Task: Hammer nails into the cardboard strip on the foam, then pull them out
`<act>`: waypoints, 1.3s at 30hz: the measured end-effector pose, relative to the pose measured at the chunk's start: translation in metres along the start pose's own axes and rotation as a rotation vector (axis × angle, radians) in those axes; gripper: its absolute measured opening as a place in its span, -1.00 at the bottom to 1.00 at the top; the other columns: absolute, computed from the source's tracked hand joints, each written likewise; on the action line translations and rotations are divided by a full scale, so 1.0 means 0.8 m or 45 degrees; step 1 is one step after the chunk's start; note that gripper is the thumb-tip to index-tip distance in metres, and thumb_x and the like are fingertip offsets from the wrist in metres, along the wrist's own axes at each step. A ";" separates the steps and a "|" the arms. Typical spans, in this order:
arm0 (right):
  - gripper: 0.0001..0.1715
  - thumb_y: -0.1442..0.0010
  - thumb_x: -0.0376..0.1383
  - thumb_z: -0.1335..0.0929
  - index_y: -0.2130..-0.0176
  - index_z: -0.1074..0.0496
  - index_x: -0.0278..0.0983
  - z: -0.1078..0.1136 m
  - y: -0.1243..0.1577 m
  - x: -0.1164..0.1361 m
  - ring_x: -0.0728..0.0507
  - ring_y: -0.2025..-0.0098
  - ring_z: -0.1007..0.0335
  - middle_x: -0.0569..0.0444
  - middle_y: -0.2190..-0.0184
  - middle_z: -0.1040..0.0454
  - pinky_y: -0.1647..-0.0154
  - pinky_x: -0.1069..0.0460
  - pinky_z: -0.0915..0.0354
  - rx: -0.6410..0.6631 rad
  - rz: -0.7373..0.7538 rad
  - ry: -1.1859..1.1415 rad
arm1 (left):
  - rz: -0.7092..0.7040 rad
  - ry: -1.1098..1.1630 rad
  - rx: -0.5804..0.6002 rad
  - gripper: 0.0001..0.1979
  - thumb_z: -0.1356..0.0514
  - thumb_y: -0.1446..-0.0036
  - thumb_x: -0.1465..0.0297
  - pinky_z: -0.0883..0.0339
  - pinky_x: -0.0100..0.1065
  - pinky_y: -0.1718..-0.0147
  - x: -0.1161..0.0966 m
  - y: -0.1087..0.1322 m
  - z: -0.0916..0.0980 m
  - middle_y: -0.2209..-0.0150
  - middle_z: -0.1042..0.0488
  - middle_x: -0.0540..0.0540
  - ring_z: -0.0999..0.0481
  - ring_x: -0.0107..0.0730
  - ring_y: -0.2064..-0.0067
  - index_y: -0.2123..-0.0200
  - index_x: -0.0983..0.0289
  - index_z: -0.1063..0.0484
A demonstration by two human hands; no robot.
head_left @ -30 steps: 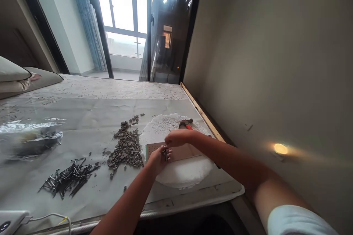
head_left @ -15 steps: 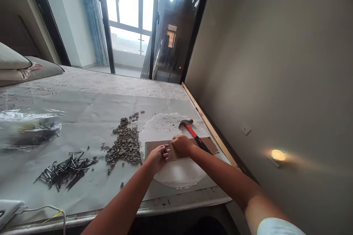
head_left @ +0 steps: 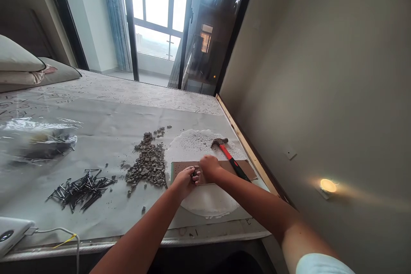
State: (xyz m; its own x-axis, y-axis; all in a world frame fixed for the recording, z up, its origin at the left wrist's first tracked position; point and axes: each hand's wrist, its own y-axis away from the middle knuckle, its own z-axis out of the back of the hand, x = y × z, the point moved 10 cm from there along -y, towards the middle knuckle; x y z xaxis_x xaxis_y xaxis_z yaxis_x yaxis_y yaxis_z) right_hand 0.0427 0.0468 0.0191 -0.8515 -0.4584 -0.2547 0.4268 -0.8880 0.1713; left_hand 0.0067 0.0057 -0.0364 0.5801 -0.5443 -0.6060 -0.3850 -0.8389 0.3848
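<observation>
Both hands at frame centre, over the board (head_left: pixel 183 165). Left hand (head_left: pixel 184 181) closed on a few nails (head_left: pixel 194 174); right hand (head_left: pixel 209 168) pinched, contents hidden. Risk: nails slip and scatter into the rubble (head_left: pixel 146 167). Hammer (head_left: pixel 230 158) lies beside the right hand.

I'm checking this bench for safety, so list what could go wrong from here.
1. The left hand holds small nails against the brown board, with the right hand close beside; a nail tip could prick a finger.
2. The loose nail pile and the rubble heap lie open on the sheet; a forearm could scatter them.
3. The hammer lies near the right forearm and could get knocked.
</observation>
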 end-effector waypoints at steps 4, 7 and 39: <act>-0.77 0.01 -0.41 -0.39 0.27 -0.52 -0.43 -0.001 -0.004 0.003 -0.24 0.17 -0.47 -0.23 0.28 -0.53 0.20 0.02 -0.33 0.019 0.089 0.010 | -0.001 -0.012 -0.052 -0.90 0.00 -0.09 0.58 -0.03 -0.54 0.68 0.000 0.002 0.002 0.56 -0.22 -0.04 -0.11 -0.65 0.66 0.34 0.34 -0.28; -0.74 -0.08 -0.45 -0.31 0.20 -0.51 -0.41 -0.004 -0.004 -0.001 -0.19 0.14 -0.45 -0.21 0.21 -0.52 0.16 0.05 -0.31 0.014 0.208 0.017 | 0.012 -0.023 -0.081 -0.88 0.03 -0.12 0.57 -0.02 -0.55 0.67 0.000 0.004 0.002 0.56 -0.21 -0.04 -0.10 -0.66 0.66 0.34 0.34 -0.27; -0.70 -0.16 -0.41 -0.21 0.17 -0.45 -0.44 -0.009 -0.030 -0.028 -0.27 0.18 -0.49 -0.26 0.21 -0.54 0.31 -0.06 -0.38 0.044 0.262 0.048 | -0.029 -0.075 -0.167 -0.87 0.02 -0.14 0.58 -0.04 -0.55 0.72 -0.025 0.002 -0.009 0.57 -0.28 0.01 -0.12 -0.66 0.69 0.38 0.36 -0.29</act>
State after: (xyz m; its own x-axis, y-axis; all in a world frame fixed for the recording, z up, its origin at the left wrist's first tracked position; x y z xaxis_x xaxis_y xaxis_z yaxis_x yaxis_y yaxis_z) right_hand 0.0536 0.0779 0.0137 -0.7352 -0.6316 -0.2460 0.5793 -0.7739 0.2557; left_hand 0.0000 0.0148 -0.0186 0.5429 -0.5267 -0.6541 -0.2728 -0.8472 0.4558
